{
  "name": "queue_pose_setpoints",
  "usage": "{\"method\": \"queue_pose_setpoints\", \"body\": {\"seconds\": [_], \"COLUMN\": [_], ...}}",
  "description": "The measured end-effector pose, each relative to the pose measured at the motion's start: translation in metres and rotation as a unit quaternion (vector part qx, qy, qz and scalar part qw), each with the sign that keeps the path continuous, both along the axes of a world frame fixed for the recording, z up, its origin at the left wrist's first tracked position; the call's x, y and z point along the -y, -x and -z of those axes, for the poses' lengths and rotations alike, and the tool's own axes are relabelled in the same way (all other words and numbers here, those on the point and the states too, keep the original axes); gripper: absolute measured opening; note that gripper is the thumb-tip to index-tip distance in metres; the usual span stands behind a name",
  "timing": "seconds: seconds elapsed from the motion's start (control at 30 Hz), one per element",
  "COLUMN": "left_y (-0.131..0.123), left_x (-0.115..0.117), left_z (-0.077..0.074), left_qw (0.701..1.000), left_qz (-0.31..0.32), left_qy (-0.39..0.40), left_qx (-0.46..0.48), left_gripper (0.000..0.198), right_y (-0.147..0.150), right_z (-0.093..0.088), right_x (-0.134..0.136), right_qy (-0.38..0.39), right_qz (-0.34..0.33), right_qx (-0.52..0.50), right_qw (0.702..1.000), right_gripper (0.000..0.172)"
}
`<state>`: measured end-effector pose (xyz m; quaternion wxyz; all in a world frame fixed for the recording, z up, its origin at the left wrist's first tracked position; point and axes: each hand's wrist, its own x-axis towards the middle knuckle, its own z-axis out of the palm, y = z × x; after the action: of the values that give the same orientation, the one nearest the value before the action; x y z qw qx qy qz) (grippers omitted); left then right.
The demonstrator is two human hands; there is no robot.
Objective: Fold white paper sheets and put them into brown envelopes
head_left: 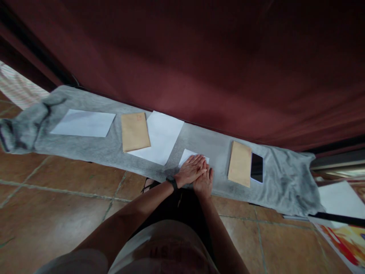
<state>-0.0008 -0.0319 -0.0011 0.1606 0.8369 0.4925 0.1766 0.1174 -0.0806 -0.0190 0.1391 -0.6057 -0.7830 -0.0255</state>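
Observation:
A small white sheet of paper (pixel 186 155), perhaps folded, lies on the grey cloth in front of me. My left hand (pixel 191 169), with a dark watch on the wrist, lies flat across it with fingers stretched out. Partly under the left fingers, my right hand (pixel 203 182) is also flat, pressing on the paper. The two hands overlap and cover most of the sheet. Just left of them is a larger white sheet (pixel 165 133), partly beneath a stack of brown envelopes (pixel 135 132). A second stack of brown envelopes (pixel 239 163) sits to the right.
A phone (pixel 257 167) with a dark screen touches the right envelopes. Another white sheet (pixel 84 123) lies far left. The grey cloth (pixel 216 142) covers a narrow bench, bunched at both ends. A dark red curtain-like surface (pixel 199 76) rises behind it. Tiled floor (pixel 71 217) is below.

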Motion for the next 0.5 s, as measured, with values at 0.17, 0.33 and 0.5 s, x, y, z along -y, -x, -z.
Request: {"method": "queue_pose_setpoints", "body": {"seconds": [0.17,0.33,0.5], "left_y": [0.001,0.008,0.02], "left_x": [-0.004,-0.008,-0.004], "left_z": [-0.001,-0.004,-0.002], "left_qw": [0.999,0.999,0.995], "left_qz": [-0.032,-0.044,-0.085], "left_qy": [-0.008,-0.012,-0.037], "left_qx": [-0.007,-0.022,-0.043], "left_gripper": [0.06,0.061,0.059], "right_y": [-0.002,-0.002,0.001], "right_z": [0.001,0.0,0.002], "right_x": [0.001,0.0,0.0], "right_qy": [-0.019,-0.03,-0.029], "right_qz": [-0.01,0.002,0.035], "right_qx": [-0.012,-0.013,-0.026], "right_qw": [1.0,0.999,0.999], "right_gripper": [0.059,0.058,0.06]}}
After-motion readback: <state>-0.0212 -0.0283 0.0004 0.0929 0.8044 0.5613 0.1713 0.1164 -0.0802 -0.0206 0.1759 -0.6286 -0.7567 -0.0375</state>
